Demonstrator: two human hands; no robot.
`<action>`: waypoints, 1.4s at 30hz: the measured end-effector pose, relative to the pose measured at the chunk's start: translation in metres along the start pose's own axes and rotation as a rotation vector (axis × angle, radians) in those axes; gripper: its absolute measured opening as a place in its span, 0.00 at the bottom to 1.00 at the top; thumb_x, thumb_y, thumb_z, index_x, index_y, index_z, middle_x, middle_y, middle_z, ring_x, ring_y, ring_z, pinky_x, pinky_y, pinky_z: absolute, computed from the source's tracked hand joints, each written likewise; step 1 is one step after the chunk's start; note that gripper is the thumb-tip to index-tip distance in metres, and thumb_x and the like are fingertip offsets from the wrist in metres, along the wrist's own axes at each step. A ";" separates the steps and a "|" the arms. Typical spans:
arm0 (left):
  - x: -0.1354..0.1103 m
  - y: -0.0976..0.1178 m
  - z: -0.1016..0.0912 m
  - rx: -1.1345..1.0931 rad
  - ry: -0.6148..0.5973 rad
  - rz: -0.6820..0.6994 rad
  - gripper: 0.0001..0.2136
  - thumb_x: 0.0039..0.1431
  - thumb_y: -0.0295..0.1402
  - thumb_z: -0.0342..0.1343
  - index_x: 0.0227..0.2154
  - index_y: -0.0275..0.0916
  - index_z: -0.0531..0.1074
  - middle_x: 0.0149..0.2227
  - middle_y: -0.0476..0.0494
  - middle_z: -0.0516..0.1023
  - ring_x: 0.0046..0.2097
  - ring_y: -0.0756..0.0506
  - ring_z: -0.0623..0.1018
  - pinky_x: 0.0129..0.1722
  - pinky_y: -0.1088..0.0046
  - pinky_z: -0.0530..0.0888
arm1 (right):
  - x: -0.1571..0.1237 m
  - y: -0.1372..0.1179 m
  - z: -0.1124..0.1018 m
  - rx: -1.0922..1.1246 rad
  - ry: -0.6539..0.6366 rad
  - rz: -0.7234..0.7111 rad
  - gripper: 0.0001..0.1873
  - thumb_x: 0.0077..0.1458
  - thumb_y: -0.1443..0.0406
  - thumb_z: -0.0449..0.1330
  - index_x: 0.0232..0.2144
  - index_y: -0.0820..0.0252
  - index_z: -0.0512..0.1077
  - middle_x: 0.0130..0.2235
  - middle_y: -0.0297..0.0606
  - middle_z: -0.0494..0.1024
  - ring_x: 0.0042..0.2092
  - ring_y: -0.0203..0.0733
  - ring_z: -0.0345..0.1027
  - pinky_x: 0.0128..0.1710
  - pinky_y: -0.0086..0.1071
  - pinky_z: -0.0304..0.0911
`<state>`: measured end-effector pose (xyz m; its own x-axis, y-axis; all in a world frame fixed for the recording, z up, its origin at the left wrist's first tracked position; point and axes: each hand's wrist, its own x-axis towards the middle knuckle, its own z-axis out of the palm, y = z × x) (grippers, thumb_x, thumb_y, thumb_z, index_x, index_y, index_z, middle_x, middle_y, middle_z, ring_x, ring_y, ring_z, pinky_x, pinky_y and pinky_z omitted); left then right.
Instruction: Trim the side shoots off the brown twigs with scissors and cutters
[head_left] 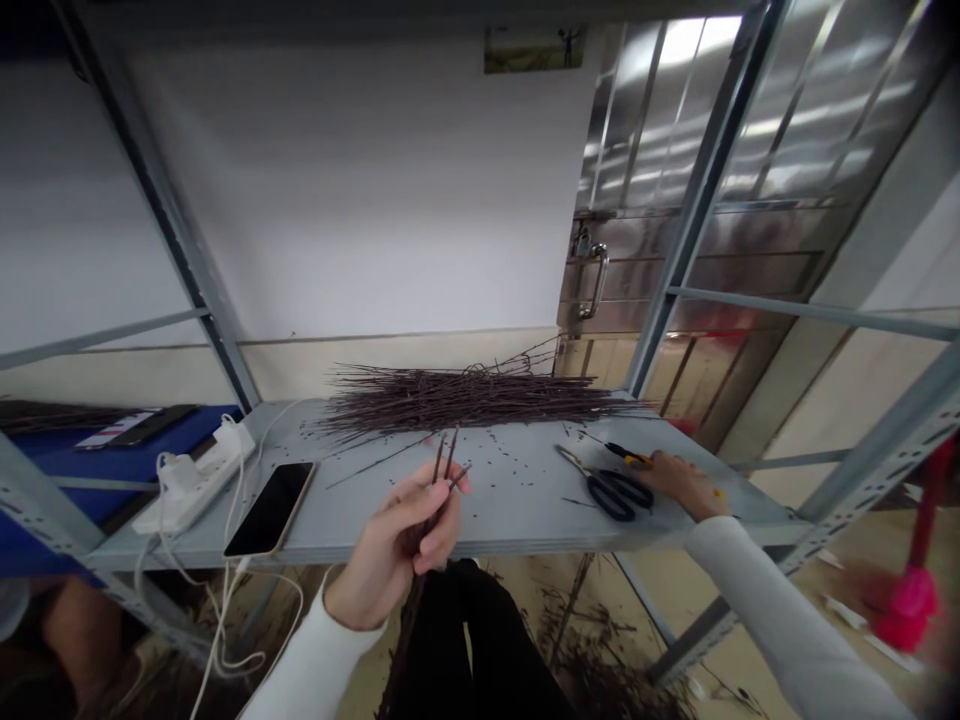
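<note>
Twigs [406, 625], thin and dark brown, are pinched in my left hand [411, 525] at the grey shelf's [510, 500] edge; my right hand [679, 485] covers a black-and-yellow tool [628, 455] beside black-handled scissors [594, 476], whether gripping I can't tell.

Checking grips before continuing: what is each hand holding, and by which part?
Left hand: twigs, near their upper ends. Right hand: on a yellow-and-black tool; whether gripped, can't tell.

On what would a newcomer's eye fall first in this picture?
A newcomer would probably first notice the long heap of thin, dark brown twigs at the back of the grey shelf. In front, the left hand holds a few slender dark sticks; at right, the right hand covers part of a yellow and black tool beside black-handled scissors.
</note>
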<state>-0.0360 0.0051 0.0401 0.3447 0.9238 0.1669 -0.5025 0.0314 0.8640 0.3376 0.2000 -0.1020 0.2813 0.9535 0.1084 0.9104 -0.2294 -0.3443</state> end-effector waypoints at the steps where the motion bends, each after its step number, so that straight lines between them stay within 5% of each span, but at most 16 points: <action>1: 0.001 0.001 0.000 0.005 0.042 0.002 0.06 0.57 0.35 0.56 0.31 0.36 0.71 0.16 0.58 0.56 0.16 0.57 0.50 0.16 0.80 0.48 | -0.001 -0.002 0.000 -0.016 0.002 0.012 0.19 0.43 0.57 0.64 0.31 0.71 0.76 0.37 0.64 0.77 0.43 0.72 0.71 0.39 0.53 0.62; 8: 0.008 0.001 -0.002 0.023 0.155 0.040 0.09 0.52 0.36 0.62 0.29 0.37 0.70 0.17 0.57 0.61 0.16 0.59 0.53 0.15 0.80 0.46 | -0.041 -0.051 -0.022 0.043 0.205 -0.106 0.17 0.58 0.61 0.53 0.40 0.72 0.71 0.47 0.68 0.70 0.52 0.71 0.64 0.44 0.59 0.59; 11: 0.015 0.002 0.002 0.057 0.132 0.056 0.08 0.53 0.36 0.61 0.29 0.36 0.70 0.17 0.57 0.62 0.16 0.59 0.54 0.15 0.79 0.46 | -0.101 -0.098 -0.025 0.173 0.179 -0.365 0.13 0.61 0.62 0.49 0.42 0.60 0.70 0.46 0.52 0.73 0.50 0.53 0.68 0.48 0.45 0.63; 12: 0.018 0.004 0.005 0.073 0.127 0.066 0.08 0.54 0.36 0.61 0.29 0.36 0.70 0.18 0.57 0.62 0.16 0.59 0.54 0.15 0.79 0.46 | -0.126 -0.115 -0.024 0.249 0.125 -0.496 0.13 0.63 0.62 0.47 0.42 0.56 0.69 0.45 0.45 0.74 0.48 0.46 0.69 0.48 0.38 0.64; 15: 0.028 0.012 0.016 0.130 0.132 0.108 0.07 0.56 0.35 0.59 0.31 0.37 0.70 0.19 0.57 0.63 0.16 0.59 0.55 0.16 0.80 0.46 | -0.199 -0.163 -0.011 0.716 -0.436 -0.977 0.16 0.64 0.60 0.49 0.52 0.53 0.64 0.52 0.41 0.71 0.51 0.41 0.67 0.52 0.34 0.63; 17: 0.034 0.018 0.022 0.189 0.149 0.151 0.06 0.58 0.35 0.58 0.31 0.38 0.70 0.19 0.56 0.64 0.16 0.59 0.56 0.16 0.80 0.46 | -0.232 -0.188 0.001 0.859 -0.631 -0.986 0.19 0.61 0.58 0.54 0.53 0.55 0.64 0.51 0.42 0.71 0.51 0.42 0.67 0.51 0.34 0.63; 19: 0.042 0.024 0.026 0.259 0.170 0.198 0.06 0.58 0.35 0.58 0.30 0.38 0.70 0.20 0.56 0.66 0.17 0.59 0.58 0.16 0.80 0.47 | -0.249 -0.206 0.014 0.956 -0.668 -0.877 0.19 0.59 0.57 0.57 0.49 0.59 0.67 0.47 0.42 0.74 0.46 0.43 0.69 0.47 0.34 0.65; 24: 0.062 0.035 0.016 0.365 0.163 0.177 0.08 0.57 0.38 0.58 0.32 0.39 0.74 0.31 0.49 0.76 0.24 0.55 0.70 0.20 0.80 0.59 | -0.250 -0.222 0.029 1.153 -0.659 -0.704 0.16 0.62 0.56 0.52 0.39 0.62 0.73 0.37 0.41 0.78 0.40 0.44 0.71 0.43 0.36 0.65; 26: 0.068 0.036 0.007 0.403 0.118 0.160 0.12 0.57 0.42 0.57 0.38 0.40 0.77 0.41 0.43 0.79 0.37 0.48 0.76 0.31 0.77 0.68 | -0.247 -0.221 0.028 1.195 -0.702 -0.686 0.18 0.62 0.55 0.51 0.40 0.62 0.73 0.37 0.42 0.78 0.41 0.45 0.72 0.45 0.37 0.65; 29: 0.070 0.031 -0.009 0.431 0.142 0.165 0.19 0.58 0.48 0.54 0.44 0.40 0.76 0.53 0.39 0.75 0.53 0.40 0.72 0.47 0.68 0.68 | -0.241 -0.216 0.020 1.210 -0.756 -0.670 0.22 0.61 0.51 0.52 0.42 0.63 0.73 0.37 0.43 0.79 0.42 0.46 0.72 0.45 0.39 0.65; 35: 0.016 -0.015 -0.045 0.494 0.345 0.057 0.22 0.59 0.50 0.50 0.47 0.41 0.74 0.53 0.39 0.75 0.50 0.38 0.74 0.47 0.63 0.70 | -0.208 -0.212 -0.008 1.341 -0.820 -0.707 0.23 0.58 0.50 0.55 0.43 0.62 0.73 0.34 0.39 0.78 0.38 0.41 0.72 0.44 0.38 0.66; 39: -0.026 -0.055 -0.059 0.551 0.393 -0.028 0.19 0.53 0.51 0.57 0.38 0.41 0.78 0.41 0.41 0.81 0.44 0.39 0.78 0.47 0.63 0.72 | -0.175 -0.215 -0.029 1.453 -0.767 -0.645 0.20 0.55 0.51 0.59 0.41 0.60 0.72 0.34 0.37 0.77 0.35 0.39 0.73 0.39 0.35 0.69; 42: -0.037 -0.076 -0.061 0.504 0.478 0.075 0.17 0.50 0.46 0.62 0.38 0.39 0.78 0.40 0.40 0.82 0.44 0.40 0.78 0.46 0.67 0.73 | -0.161 -0.217 -0.038 1.474 -0.773 -0.595 0.19 0.53 0.51 0.61 0.41 0.59 0.72 0.33 0.36 0.76 0.33 0.38 0.73 0.34 0.33 0.70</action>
<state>-0.0589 -0.0077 -0.0609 -0.1211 0.9867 0.1080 -0.0418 -0.1138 0.9926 0.1059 0.0887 -0.0090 -0.5466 0.8006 0.2455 -0.3009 0.0858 -0.9498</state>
